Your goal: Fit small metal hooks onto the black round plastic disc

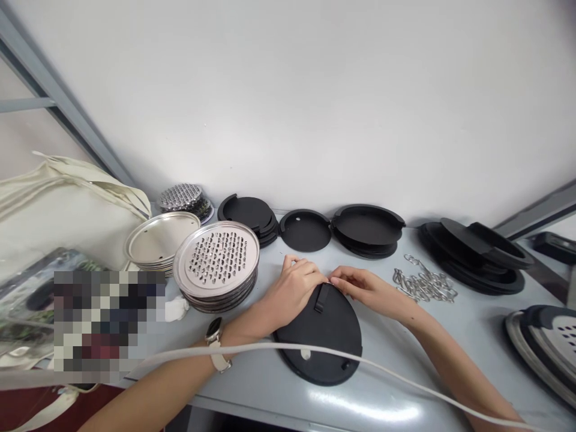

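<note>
The grey desk (382,381) carries one round black plate (315,330) near the middle of its front edge, a white cable (270,346) crossing above. More black plates (369,225) line the back edge; perforated metal plates (218,258) are stacked toward the left. The person's left hand (294,285) is loosely curled, its fingertips at the black plate's far rim; the right hand (364,291) is partly open, thumb and forefinger nearly together beside them. Whether either pinches something small cannot be told. Metal clips (423,285) lie right of the hands, and a black tab (321,298) sits just inside that rim. The step seems to be fine fingertip work there; continuing calls for a steady plate and small, matched finger movements.
</note>
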{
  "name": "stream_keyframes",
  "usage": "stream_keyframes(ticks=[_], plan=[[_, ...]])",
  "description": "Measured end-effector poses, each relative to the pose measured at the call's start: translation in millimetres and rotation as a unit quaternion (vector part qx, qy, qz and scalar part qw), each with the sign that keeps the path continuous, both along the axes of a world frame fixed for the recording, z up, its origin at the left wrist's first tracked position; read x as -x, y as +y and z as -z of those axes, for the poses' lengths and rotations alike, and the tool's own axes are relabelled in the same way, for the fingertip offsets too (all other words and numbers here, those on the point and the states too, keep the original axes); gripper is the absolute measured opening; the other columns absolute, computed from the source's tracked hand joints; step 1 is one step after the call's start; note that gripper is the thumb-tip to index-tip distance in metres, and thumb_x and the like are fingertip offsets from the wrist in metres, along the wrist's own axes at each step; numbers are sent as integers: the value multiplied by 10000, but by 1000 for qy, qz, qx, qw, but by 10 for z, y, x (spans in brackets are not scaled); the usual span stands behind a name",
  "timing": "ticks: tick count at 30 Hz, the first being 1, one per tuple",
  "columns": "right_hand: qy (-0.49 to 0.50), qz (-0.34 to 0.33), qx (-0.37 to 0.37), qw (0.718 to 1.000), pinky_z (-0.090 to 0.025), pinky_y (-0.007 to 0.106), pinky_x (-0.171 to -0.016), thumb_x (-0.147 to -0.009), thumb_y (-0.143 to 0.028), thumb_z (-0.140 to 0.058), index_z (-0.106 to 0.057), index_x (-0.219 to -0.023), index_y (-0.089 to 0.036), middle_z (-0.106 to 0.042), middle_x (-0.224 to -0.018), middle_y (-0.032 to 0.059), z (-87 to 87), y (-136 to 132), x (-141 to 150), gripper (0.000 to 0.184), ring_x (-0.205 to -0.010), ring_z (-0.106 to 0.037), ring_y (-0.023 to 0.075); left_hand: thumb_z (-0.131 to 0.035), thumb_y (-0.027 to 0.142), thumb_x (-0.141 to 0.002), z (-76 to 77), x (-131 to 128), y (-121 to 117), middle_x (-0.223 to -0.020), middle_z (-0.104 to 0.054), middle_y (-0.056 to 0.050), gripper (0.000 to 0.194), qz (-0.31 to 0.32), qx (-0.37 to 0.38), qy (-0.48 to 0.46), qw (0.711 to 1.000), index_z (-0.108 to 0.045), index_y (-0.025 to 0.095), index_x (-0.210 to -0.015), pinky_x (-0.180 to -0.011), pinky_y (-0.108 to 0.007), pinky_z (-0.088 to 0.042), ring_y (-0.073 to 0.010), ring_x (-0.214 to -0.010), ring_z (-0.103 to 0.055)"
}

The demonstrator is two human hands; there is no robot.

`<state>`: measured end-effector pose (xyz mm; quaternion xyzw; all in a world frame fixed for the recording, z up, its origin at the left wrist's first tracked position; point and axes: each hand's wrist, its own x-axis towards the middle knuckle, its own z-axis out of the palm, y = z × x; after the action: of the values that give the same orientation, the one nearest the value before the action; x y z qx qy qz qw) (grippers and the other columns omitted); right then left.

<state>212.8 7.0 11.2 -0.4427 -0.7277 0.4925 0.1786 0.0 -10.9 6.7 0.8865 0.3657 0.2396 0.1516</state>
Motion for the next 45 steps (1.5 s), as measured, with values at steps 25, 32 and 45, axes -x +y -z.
stream_keyframes(ticks=[25,32,45], plan=[[16,17,-10,1000,-345,252,-573,-827,-537,-549,-513,-709,-188,-478,-664,-24,-52,-35,10,369,-615,-410,112,-344,155,-967,-13,-30,-18,-881,-581,-2,209,-24,-19,-1,1000,-539,179,-896,-860,-317,-275,-146,-871,-511],[59,14,50,997,-326,243,-565,-806,-535,-583,-476,-705,-188,-430,-645,-42,-4,-17,12,377,-608,-395,103,-348,156,-967,-2,-33,-5,-881,-582,-1,200,-20,-16,-3,1000,-530,173,-884,-863,-316,-273,-145,-877,-513],[64,23,44,997,-344,246,-596,-820,-499,-585,-486,-714,-179,-449,-670,-32,24,-4,24,352,-643,-415,108,-358,168,-971,19,-30,15,-844,-574,12,214,-29,-17,-11,999,-532,170,-846,-845,-312,-275,-136,-853,-516]])
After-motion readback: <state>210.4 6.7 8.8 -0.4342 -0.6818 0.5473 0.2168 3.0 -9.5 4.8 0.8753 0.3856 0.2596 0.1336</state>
